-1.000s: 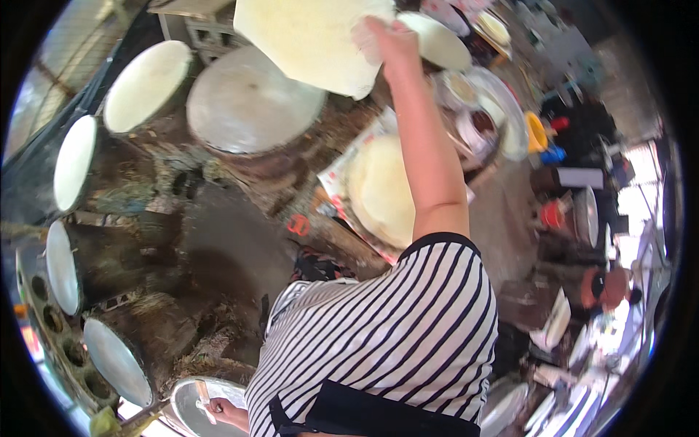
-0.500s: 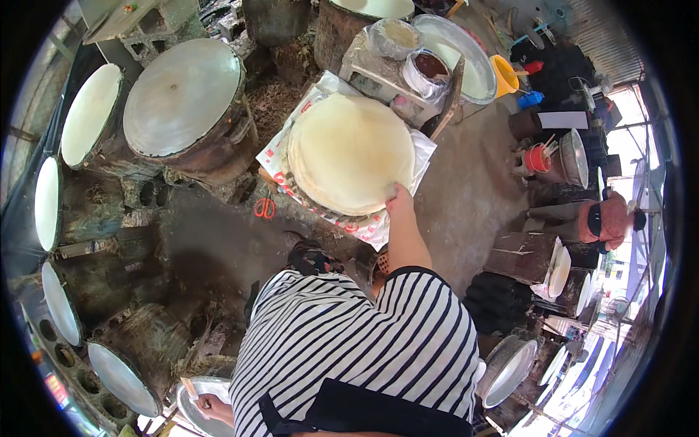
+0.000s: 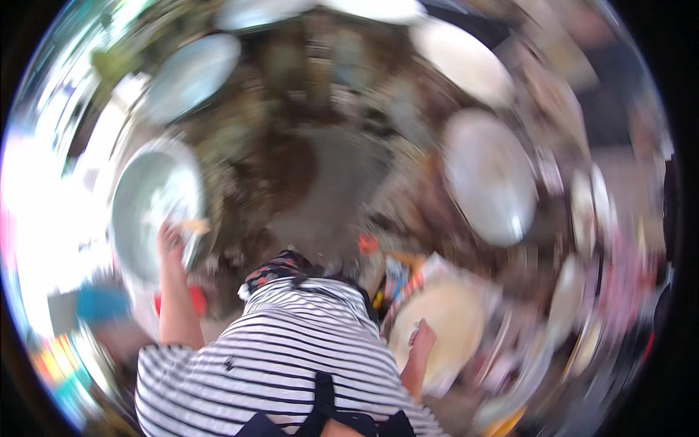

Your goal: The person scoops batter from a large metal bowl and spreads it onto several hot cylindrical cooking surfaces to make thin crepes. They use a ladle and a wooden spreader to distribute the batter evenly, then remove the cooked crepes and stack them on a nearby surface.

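Note:
My left hand (image 3: pixel 170 246) is closed on a pale flat wooden stick (image 3: pixel 194 226) over a pale round metal basin (image 3: pixel 136 204) on the left, which has whitish contents. My right hand (image 3: pixel 421 336) is at the lower right, over or at a stack of round cream-coloured thin sheets (image 3: pixel 445 320) lying on printed white wrapping. Its fingers look bent but are smeared by motion, so I cannot tell what, if anything, they hold.
Round griddles (image 3: pixel 488 178) on sooty drum stoves curve around me, with more pans (image 3: pixel 186 80) and white-coated ones (image 3: pixel 459 58) beyond. Orange-handled scissors (image 3: pixel 368 244) lie near my feet. A red object (image 3: pixel 191 298) is beside my left forearm. The whole picture is motion-blurred.
My view has swung sharply leftward, bringing the basin alongside. My left hand with the stick has risen into mid-left. The large sheet my right hand held earlier is out of that hand.

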`<state>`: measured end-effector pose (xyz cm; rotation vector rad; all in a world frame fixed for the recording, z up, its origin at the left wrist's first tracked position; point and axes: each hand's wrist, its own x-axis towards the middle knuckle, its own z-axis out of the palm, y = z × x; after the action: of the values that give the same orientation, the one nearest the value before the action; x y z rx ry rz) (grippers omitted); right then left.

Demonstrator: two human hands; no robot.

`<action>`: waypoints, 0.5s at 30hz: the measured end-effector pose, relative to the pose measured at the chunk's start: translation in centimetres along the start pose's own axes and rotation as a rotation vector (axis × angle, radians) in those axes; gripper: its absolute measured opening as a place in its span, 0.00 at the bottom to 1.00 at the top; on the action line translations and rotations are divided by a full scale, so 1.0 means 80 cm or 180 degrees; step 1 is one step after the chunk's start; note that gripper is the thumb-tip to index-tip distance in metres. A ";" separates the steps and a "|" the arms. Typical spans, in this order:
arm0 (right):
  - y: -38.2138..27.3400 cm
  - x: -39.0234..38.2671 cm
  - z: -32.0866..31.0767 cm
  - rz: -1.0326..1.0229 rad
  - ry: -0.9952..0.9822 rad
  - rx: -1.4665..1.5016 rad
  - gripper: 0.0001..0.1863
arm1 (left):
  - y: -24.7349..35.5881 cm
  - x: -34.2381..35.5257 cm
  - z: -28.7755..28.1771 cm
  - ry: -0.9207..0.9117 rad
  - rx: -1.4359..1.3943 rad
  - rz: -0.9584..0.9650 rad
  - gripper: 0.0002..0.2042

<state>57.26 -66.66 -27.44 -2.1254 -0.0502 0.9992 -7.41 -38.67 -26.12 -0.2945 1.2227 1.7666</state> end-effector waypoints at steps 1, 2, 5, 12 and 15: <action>-0.031 0.027 0.044 -0.0083 -0.0198 -0.0012 0.16 | 0.018 0.016 -0.045 -0.1364 -0.0111 -0.0415 0.06; -0.067 0.041 0.089 -0.0375 -0.0574 -0.0128 0.14 | 0.007 -0.018 -0.007 -0.0280 0.0071 -0.0199 0.06; -0.178 0.046 0.291 -0.1387 -0.1811 -0.0796 0.11 | 0.034 -0.038 -0.022 -0.0650 -0.0457 -0.0503 0.06; -0.205 -0.256 0.670 -0.1086 -0.5220 -0.2916 0.18 | 0.013 -0.003 -0.061 0.0402 -0.0114 -0.0246 0.06; -0.157 -0.332 0.765 0.0238 -0.5841 -0.3799 0.17 | 0.014 0.038 -0.058 0.0319 0.0046 -0.0458 0.04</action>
<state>1.31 -28.30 -26.28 -1.0488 -1.7435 3.0370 -11.33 -40.90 -29.60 -0.4561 1.2527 1.6351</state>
